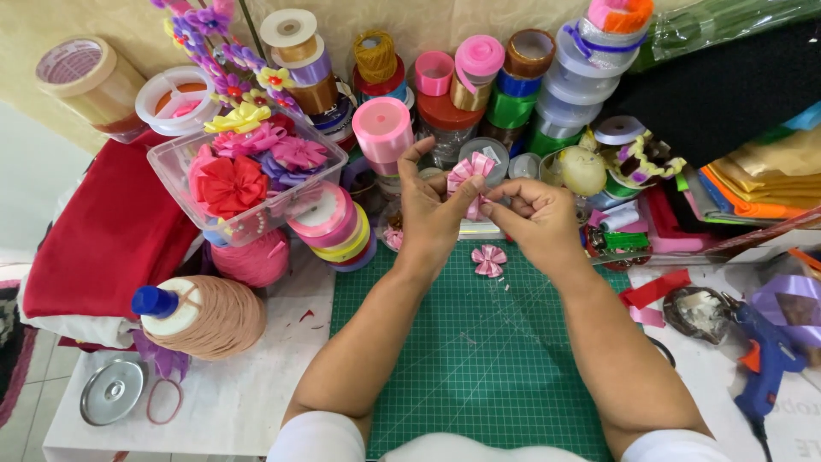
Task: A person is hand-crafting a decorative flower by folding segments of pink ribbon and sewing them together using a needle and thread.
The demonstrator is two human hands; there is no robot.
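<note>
1. Hands come first. The left hand (430, 214) and the right hand (537, 218) are both up above the far end of the green mat (479, 359), close together and almost touching.

2. Between them is a small pink ribbon flower (469, 174). It sits at the top of the two hands, just over the fingertips.

3. The left hand is pinching the ribbon flower. Its thumb and first finger press on the flower's lower part, and the other fingers are curled in.

4. The right hand has its fingers bent in and pressed together. Its fingertips point left, toward the flower's bottom edge. I cannot tell if they pinch the ribbon or only touch it.

5. The flower stands up tall, with its long way going up and down. Its loops fan out at the top, away from the person.

6. So the flower is up and a little to the right of the left hand, and up and to the left of the right hand. The left hand is the nearer one.

7. A second pink bow (489, 260) lies flat on the mat, just below the hands and nearer to the right wrist. No hand touches it.

8. A blue glue gun (770, 355) lies far off on the right, well apart from both hands.
</note>
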